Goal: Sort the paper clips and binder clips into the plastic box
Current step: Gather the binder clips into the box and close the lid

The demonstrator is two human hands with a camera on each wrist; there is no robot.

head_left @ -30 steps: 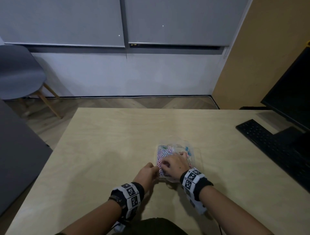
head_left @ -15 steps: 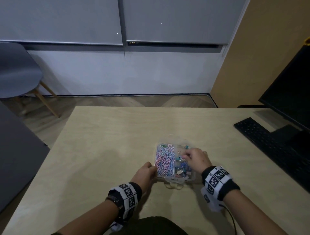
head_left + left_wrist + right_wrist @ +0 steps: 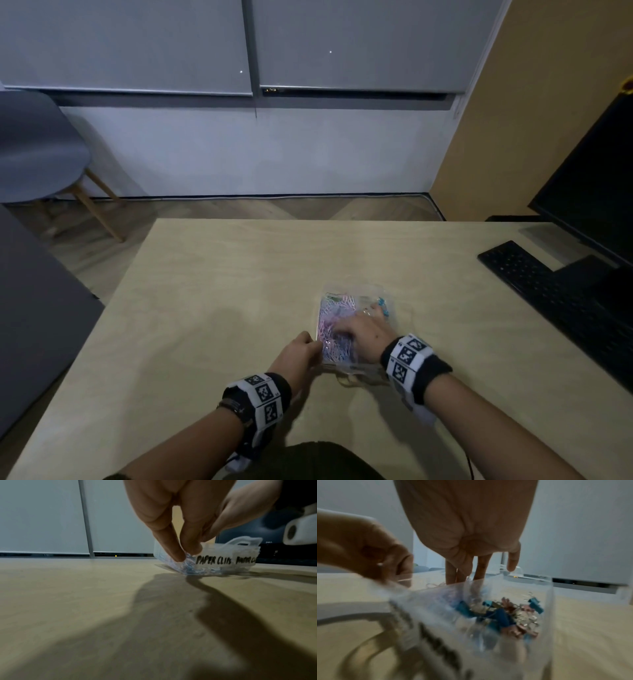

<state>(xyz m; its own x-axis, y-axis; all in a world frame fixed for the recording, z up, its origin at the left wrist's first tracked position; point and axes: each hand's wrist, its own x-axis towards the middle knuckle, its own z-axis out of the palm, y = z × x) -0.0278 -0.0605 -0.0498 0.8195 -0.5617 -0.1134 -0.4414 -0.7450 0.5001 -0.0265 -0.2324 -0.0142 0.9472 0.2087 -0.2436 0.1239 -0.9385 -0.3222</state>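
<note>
A clear plastic box (image 3: 394,301) lies on the wooden table (image 3: 205,308), with labels reading "PAPER CLIPS" (image 3: 213,561) on its near wall. Pink and blue paper clips (image 3: 330,315) fill its left compartment. Blue and pink binder clips (image 3: 510,615) lie in the right one. My left hand (image 3: 303,349) pinches the box's near left corner (image 3: 187,561) between thumb and fingers. My right hand (image 3: 359,332) reaches down into the paper clip compartment with straight fingers (image 3: 479,572) touching the clips. Whether they hold a clip is hidden.
A black keyboard (image 3: 548,287) and a monitor (image 3: 589,192) stand at the table's right side. A grey chair (image 3: 34,147) stands on the floor at the far left, and a dark surface (image 3: 34,325) borders the table's left edge.
My right hand went from the paper clip side to the binder clip side, then came back left onto the paper clips. The left hand kept its hold on the box corner.
</note>
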